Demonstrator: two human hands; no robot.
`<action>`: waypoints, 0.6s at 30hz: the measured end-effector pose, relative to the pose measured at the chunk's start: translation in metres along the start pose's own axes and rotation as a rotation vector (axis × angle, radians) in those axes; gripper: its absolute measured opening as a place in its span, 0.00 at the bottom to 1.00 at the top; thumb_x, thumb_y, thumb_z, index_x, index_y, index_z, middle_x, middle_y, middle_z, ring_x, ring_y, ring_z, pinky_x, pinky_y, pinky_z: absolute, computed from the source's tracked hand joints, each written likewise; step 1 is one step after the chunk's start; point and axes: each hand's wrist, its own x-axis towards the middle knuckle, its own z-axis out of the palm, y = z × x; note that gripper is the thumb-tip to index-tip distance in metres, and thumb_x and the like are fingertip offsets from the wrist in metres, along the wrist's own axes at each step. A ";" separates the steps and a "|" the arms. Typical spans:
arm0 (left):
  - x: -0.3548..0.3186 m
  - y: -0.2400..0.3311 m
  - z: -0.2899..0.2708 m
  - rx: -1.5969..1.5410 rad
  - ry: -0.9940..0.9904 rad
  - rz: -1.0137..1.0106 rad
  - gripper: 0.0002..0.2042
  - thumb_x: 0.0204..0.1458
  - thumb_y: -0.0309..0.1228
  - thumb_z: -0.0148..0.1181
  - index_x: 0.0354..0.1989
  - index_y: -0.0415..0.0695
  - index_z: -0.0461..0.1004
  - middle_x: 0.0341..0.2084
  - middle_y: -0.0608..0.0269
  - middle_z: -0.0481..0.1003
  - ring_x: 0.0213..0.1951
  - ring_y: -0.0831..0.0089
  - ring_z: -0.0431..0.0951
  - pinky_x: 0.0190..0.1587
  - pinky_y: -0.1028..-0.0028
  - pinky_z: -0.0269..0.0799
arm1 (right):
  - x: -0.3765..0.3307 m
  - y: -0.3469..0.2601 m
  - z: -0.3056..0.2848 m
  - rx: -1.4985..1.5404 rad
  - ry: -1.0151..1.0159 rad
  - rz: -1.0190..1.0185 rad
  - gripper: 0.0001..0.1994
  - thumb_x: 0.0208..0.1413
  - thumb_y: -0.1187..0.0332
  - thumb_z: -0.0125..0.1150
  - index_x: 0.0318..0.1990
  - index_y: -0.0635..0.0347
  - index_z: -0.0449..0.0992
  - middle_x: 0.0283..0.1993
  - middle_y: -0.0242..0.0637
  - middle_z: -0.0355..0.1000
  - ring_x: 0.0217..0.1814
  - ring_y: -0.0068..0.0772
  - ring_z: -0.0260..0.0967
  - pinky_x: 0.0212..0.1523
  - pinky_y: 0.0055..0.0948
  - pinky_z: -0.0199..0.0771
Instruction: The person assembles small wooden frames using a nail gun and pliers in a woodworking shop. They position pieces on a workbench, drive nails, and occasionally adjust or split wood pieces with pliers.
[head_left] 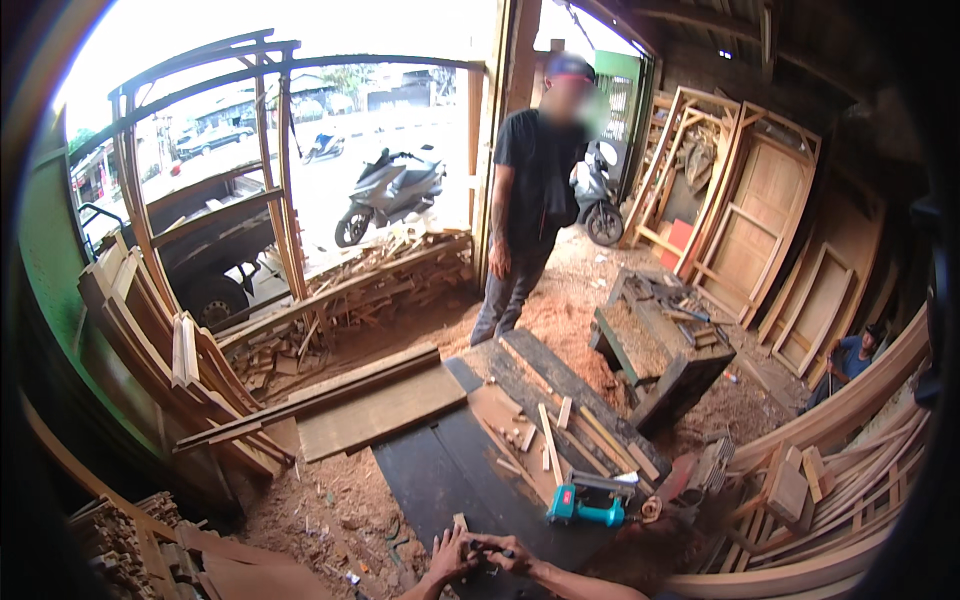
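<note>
At the near edge of the black-topped workbench, my two hands are close together. My left hand is closed against a small pale wood piece, whose tip shows past the fingers. Beside it, my right hand is curled round a dark object too small and shaded to name. To the right of my hands, a teal nail gun lies on its side on the bench. Several thin wood strips and short offcuts lie beyond it.
A long wooden panel lies across the bench's far left. Beyond stands a person in dark clothes; another person sits at right. A second workbench holds tools. Door frames lean behind. Sawdust and scraps cover the floor.
</note>
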 end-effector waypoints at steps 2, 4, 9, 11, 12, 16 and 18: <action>0.000 0.009 -0.007 0.008 -0.037 -0.064 0.46 0.49 0.56 0.62 0.74 0.49 0.51 0.76 0.52 0.44 0.75 0.45 0.42 0.73 0.45 0.34 | 0.006 0.002 -0.009 0.149 -0.041 0.092 0.30 0.55 0.82 0.50 0.68 0.57 0.66 0.60 0.34 0.74 0.55 0.25 0.73 0.60 0.29 0.68; -0.001 0.014 -0.003 0.000 0.089 -0.038 0.41 0.50 0.47 0.65 0.72 0.49 0.54 0.72 0.50 0.51 0.72 0.46 0.50 0.72 0.47 0.43 | 0.012 0.007 -0.017 0.201 -0.063 0.062 0.27 0.57 0.80 0.53 0.66 0.59 0.68 0.56 0.34 0.75 0.52 0.25 0.73 0.57 0.28 0.70; 0.005 -0.010 0.017 0.096 0.025 0.012 0.47 0.50 0.57 0.62 0.75 0.51 0.47 0.76 0.55 0.43 0.75 0.47 0.42 0.73 0.45 0.35 | 0.035 0.024 -0.011 0.020 -0.029 -0.066 0.18 0.59 0.75 0.57 0.58 0.62 0.73 0.48 0.38 0.76 0.49 0.30 0.73 0.54 0.30 0.71; 0.007 -0.018 0.025 0.193 -0.008 0.038 0.47 0.50 0.56 0.61 0.75 0.51 0.46 0.76 0.56 0.43 0.75 0.47 0.42 0.73 0.45 0.36 | 0.041 0.026 -0.002 -0.214 0.024 -0.185 0.14 0.60 0.70 0.60 0.52 0.62 0.76 0.46 0.43 0.76 0.49 0.36 0.74 0.52 0.33 0.72; 0.010 -0.021 0.025 0.247 -0.013 0.053 0.47 0.50 0.55 0.61 0.76 0.52 0.46 0.76 0.56 0.43 0.75 0.47 0.42 0.73 0.46 0.36 | 0.045 0.026 0.001 -0.288 0.080 -0.261 0.13 0.60 0.69 0.60 0.51 0.62 0.76 0.46 0.45 0.76 0.48 0.37 0.75 0.52 0.34 0.72; 0.009 -0.018 0.017 0.260 -0.096 -0.035 0.44 0.47 0.50 0.65 0.72 0.45 0.55 0.73 0.51 0.50 0.75 0.47 0.45 0.73 0.45 0.38 | 0.070 0.027 0.008 -0.465 0.146 -0.389 0.11 0.56 0.67 0.64 0.42 0.64 0.76 0.38 0.46 0.76 0.41 0.39 0.76 0.45 0.36 0.74; 0.006 -0.013 0.011 0.198 -0.008 0.024 0.46 0.43 0.43 0.69 0.72 0.45 0.55 0.72 0.49 0.53 0.75 0.48 0.45 0.73 0.44 0.38 | 0.086 0.032 0.006 -0.430 0.316 -0.598 0.08 0.54 0.70 0.61 0.38 0.66 0.76 0.33 0.44 0.73 0.36 0.37 0.73 0.41 0.35 0.73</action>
